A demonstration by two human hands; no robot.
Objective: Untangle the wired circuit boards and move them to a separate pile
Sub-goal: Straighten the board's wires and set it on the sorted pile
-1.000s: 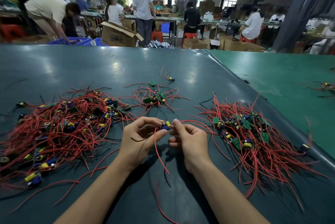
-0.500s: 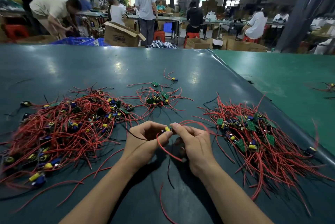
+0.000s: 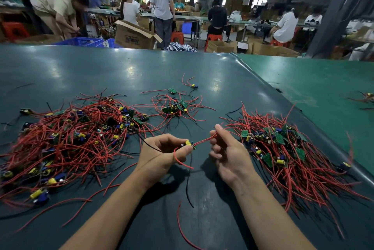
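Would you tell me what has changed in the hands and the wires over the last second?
The right hand has drawn away to the right, pinching a red wire and pulling it straight out of the small board that the left hand still grips. Earlier both hands met at the board. The left pile and right pile lie as before.

The worktop [image 3: 141, 71] is dark teal with pale glare spots; a brighter green sheet [image 3: 315, 79] lies alongside it. The wire piles [image 3: 66, 140] are mostly red with some black strands, dotted with green boards [image 3: 280, 138], yellow capacitors [image 3: 36, 193] and blue parts [image 3: 60, 177].
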